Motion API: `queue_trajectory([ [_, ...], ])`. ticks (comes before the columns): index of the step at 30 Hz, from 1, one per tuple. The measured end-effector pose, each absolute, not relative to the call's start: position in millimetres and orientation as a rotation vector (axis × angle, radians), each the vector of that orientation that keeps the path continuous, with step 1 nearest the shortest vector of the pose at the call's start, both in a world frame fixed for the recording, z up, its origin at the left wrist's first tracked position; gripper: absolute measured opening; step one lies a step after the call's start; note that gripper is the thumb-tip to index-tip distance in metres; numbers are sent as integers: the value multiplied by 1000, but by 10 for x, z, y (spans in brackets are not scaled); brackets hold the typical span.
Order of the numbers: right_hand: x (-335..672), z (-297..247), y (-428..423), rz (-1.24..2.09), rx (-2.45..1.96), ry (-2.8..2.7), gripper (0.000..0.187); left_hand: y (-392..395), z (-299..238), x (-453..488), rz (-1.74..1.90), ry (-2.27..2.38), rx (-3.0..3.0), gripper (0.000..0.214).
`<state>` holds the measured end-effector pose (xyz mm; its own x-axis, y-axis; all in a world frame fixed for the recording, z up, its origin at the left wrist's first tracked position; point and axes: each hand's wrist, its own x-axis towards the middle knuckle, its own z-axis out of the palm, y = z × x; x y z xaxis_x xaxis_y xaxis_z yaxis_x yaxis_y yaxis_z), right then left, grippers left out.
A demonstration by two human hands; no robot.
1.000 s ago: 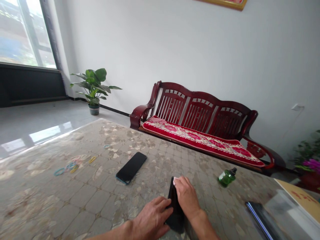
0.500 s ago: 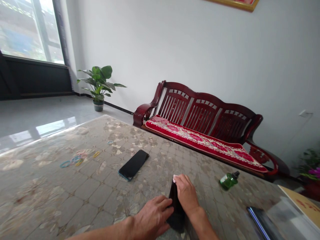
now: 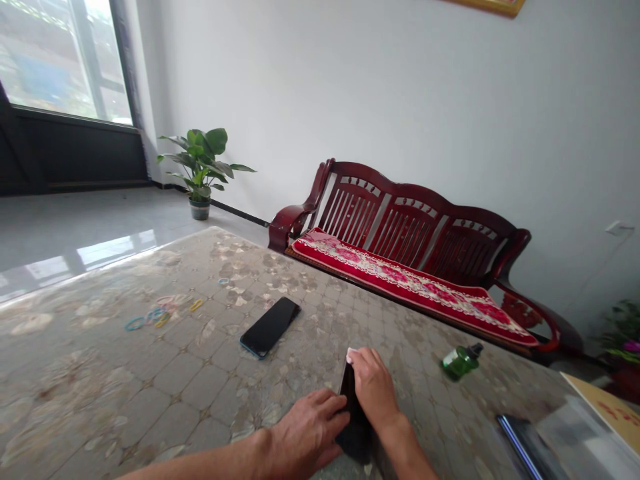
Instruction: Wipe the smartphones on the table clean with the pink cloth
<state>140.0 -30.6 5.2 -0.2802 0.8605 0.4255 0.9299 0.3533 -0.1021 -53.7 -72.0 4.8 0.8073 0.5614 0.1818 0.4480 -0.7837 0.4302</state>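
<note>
A dark, glossy phone [image 3: 355, 427] is held tilted up on its edge above the table near the front. My left hand [image 3: 313, 427] grips its near left side, thumb and fingers closed round it. At the phone's far upper corner, my right hand [image 3: 373, 387] pinches a small white piece of tissue [image 3: 351, 355] against the edge. The right fingers hide most of the tissue, and my hands cover part of the phone. Another phone [image 3: 271, 327], black-faced with a bluish rim, lies flat on the table farther left.
On the patterned tablecloth [image 3: 165, 373] lie several coloured rubber bands [image 3: 161, 317] at left. A green bottle [image 3: 460, 362] lies to the right, past a dark-blue flat object [image 3: 520, 443] and a tan box [image 3: 605, 407]. A red-cushioned wooden bench [image 3: 415, 227] stands beyond.
The view has shifted slightly. Both hands keep their hold on the phone and tissue in nearly the same place; the things on the table have not moved.
</note>
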Motion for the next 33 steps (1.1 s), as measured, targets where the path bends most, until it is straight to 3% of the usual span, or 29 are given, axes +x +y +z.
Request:
queue_trajectory([
  [33, 1633, 66, -424, -296, -1614, -2203, 27, -716, 16, -521, 387, 765, 2640, 30],
])
